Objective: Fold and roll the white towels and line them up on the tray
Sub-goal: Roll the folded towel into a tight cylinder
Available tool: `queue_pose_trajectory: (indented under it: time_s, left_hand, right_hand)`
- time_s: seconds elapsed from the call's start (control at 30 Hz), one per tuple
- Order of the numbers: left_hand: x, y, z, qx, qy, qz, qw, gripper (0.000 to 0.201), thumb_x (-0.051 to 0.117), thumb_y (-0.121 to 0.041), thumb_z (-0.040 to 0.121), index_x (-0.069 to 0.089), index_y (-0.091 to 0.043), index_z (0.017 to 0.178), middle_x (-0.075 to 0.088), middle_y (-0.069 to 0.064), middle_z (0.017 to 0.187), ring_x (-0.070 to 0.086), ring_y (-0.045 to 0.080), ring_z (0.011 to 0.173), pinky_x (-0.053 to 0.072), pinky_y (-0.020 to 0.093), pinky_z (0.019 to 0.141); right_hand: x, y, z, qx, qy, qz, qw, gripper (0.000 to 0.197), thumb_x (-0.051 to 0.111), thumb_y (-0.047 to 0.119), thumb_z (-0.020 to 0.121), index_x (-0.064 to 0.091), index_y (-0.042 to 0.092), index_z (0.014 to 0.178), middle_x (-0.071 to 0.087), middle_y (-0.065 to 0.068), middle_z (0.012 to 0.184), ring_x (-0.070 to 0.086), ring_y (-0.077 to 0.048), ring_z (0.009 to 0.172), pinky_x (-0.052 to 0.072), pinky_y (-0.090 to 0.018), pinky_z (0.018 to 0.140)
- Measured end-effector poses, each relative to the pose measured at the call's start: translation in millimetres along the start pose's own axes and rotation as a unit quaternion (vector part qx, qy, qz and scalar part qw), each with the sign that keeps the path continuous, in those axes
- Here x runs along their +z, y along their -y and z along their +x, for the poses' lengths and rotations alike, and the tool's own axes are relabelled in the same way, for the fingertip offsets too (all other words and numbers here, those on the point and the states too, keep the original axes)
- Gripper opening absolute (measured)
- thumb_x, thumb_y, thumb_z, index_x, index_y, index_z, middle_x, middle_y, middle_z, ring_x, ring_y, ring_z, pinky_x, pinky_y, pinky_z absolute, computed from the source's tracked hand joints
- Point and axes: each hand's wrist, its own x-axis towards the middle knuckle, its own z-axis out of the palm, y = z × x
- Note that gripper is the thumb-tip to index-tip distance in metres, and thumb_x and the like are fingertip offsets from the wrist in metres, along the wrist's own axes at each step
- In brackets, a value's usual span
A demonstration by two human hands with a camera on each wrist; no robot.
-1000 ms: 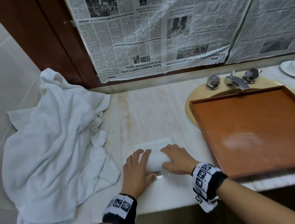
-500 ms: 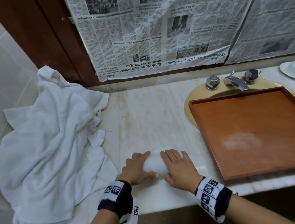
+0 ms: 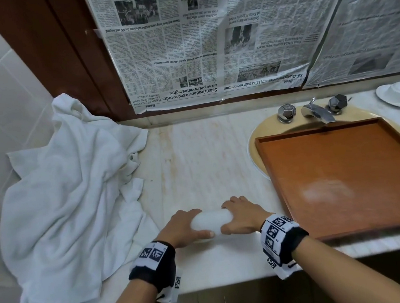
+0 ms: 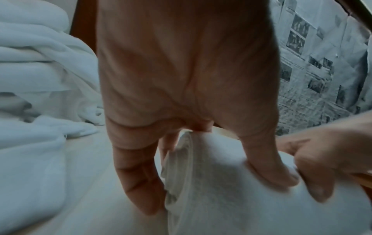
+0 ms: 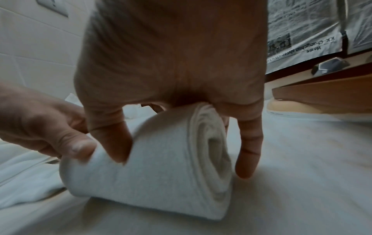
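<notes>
On the worktop [image 3: 194, 157], left of the wooden tray [image 3: 346, 174], we grip the rolled white towel [image 3: 212, 221] at each end, left hand [image 3: 180, 228] and right hand [image 3: 245, 217] curled around it.

The flat tail vanished — the towel [image 3: 212, 223] became a full roll, both hands [image 3: 181, 228] [image 3: 244, 217] clasping its ends.

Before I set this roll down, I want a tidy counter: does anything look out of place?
Yes: the wooden tray sits over the sink basin rather than on the counter, and a pile of unfolded white towels spills over the counter's left edge.
</notes>
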Motion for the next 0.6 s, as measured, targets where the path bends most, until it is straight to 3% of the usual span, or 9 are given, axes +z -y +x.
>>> queue_pose_trajectory:
  time_s: [0.07,0.13,0.23,0.3,0.4,0.53,0.6]
  left_hand:
    - [-3.2,-4.6,-2.5,-0.001,0.038,0.006,0.999,0.074,0.075,-0.072,0.064,0.059,-0.032,0.125,0.065,-0.006,0.111,0.061,0.013,0.100,0.051,0.029,0.089]
    - [1.5,-5.8,-4.0,-0.008,0.066,0.020,0.998,0.085,0.072,-0.080,0.056,0.058,-0.033,0.125,0.061,-0.004,0.114,0.060,0.013,0.101,0.052,0.030,0.089]
    - [11.1,-6.7,-7.3,-0.028,0.091,0.031,0.995,0.099,0.072,-0.083,0.054,0.047,-0.032,0.135,0.049,0.000,0.126,0.055,0.018,0.109,0.047,0.030,0.093]
    - [14.3,-10.2,-11.0,-0.030,0.102,0.031,0.994,0.091,0.075,-0.076,0.061,0.048,-0.027,0.133,0.051,0.000,0.124,0.055,0.018,0.108,0.047,0.029,0.090]
    - [15.4,-15.3,-15.7,-0.018,0.132,0.040,0.990,0.070,0.076,-0.073,0.065,0.059,-0.023,0.112,0.063,-0.003,0.110,0.061,0.015,0.097,0.046,0.025,0.077]
    - [17.9,-10.1,-17.7,0.004,0.143,0.024,0.989,0.080,0.073,-0.081,0.053,0.064,-0.021,0.105,0.068,-0.005,0.103,0.064,0.015,0.094,0.049,0.030,0.083]
    - [15.2,-8.4,-20.1,0.020,0.124,0.006,0.992,0.077,0.076,-0.077,0.053,0.064,-0.023,0.106,0.066,-0.007,0.102,0.063,0.013,0.093,0.050,0.026,0.077]
  right_hand:
    - [2.4,-1.9,-7.1,0.009,0.020,0.013,1.000,0.072,0.063,0.052,0.070,0.046,0.020,0.132,0.044,0.000,0.123,0.036,-0.020,0.118,0.045,-0.042,0.093]
    - [5.0,-4.0,-16.0,0.014,0.032,0.015,0.999,0.065,0.066,0.051,0.071,0.050,0.019,0.125,0.044,-0.001,0.118,0.035,-0.018,0.113,0.045,-0.041,0.093]
    - [11.2,-6.9,-29.3,0.015,0.041,0.012,0.999,0.061,0.065,0.052,0.070,0.053,0.017,0.120,0.042,-0.002,0.115,0.033,-0.017,0.109,0.045,-0.039,0.092]
    - [14.8,-8.2,-36.6,0.012,0.039,0.009,0.999,0.060,0.064,0.053,0.069,0.055,0.017,0.116,0.042,-0.002,0.113,0.033,-0.018,0.108,0.045,-0.038,0.092]
    - [16.4,-7.8,-44.4,0.010,0.053,-0.006,0.999,0.052,0.064,0.054,0.068,0.054,0.020,0.106,0.045,0.000,0.106,0.038,-0.018,0.102,0.046,-0.038,0.089]
    - [15.8,-1.9,-55.8,0.028,0.055,0.030,0.998,0.050,0.064,0.055,0.063,0.054,0.021,0.098,0.056,0.001,0.097,0.056,-0.021,0.092,0.050,-0.033,0.071]
    - [16.5,0.7,-60.5,0.042,0.057,0.062,0.996,0.051,0.066,0.053,0.064,0.053,0.024,0.103,0.060,0.001,0.099,0.058,-0.021,0.089,0.051,-0.033,0.071]
